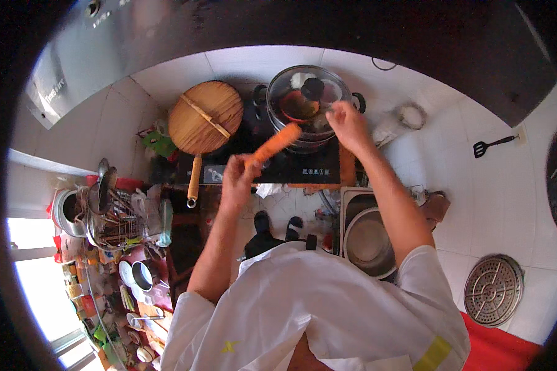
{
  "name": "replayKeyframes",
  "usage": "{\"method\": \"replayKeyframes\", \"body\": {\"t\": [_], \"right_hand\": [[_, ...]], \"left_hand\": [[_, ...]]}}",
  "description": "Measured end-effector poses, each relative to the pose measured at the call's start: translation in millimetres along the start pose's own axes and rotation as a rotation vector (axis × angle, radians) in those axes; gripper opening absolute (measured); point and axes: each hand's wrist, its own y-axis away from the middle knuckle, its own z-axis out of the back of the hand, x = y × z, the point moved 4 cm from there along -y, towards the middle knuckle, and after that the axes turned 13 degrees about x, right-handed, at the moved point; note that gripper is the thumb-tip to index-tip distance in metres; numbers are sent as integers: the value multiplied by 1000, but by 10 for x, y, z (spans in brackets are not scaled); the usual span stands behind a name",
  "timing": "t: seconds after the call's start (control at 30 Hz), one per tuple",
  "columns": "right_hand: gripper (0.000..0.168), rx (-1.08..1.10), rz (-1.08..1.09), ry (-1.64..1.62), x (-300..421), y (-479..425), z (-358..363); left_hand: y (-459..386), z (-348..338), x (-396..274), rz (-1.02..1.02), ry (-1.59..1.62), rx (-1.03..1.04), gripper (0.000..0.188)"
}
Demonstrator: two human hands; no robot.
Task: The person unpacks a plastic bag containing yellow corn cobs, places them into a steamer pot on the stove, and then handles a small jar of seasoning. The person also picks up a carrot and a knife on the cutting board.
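My left hand (239, 178) grips a carrot (276, 144) by its lower end. The carrot slants up to the right, blurred, over the front of the black cooktop (278, 174). Just right of the carrot's tip, my right hand (349, 124) is raised in front of a steamer pot's glass lid (285, 76). Its fingers are bent close together, and I cannot tell whether anything is pinched between them or whether they touch the lid. Under the glass, bowls of food show dimly. To the left, a round wooden lid (185, 130) covers a wok with a wooden handle (194, 181).
A metal basin (359, 241) sits in the sink (346, 199) at my right. Overhead hangs a dark range hood (306, 28). Utensils in a wire rack (116, 227) crowd the left side. A slotted spatula (489, 145) and a perforated steamer plate (492, 291) hang on the right wall.
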Motion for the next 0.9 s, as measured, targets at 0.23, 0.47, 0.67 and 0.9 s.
{"method": "replayKeyframes", "body": {"t": [0.23, 0.47, 0.67, 0.9], "right_hand": [[64, -65, -48, 543, 16, -956, -62], [69, 96, -50, 630, 102, -1122, -328], [60, 83, -164, 404, 195, -1255, 69], [59, -67, -10, 223, -115, -1503, 649]], "left_hand": [[-527, 499, -443, -161, -276, -249, 26], [-305, 717, -52, -159, -355, -367, 25], [-450, 781, -188, -129, -560, -462, 30], [-1005, 493, -300, -147, -573, -398, 35]]}}
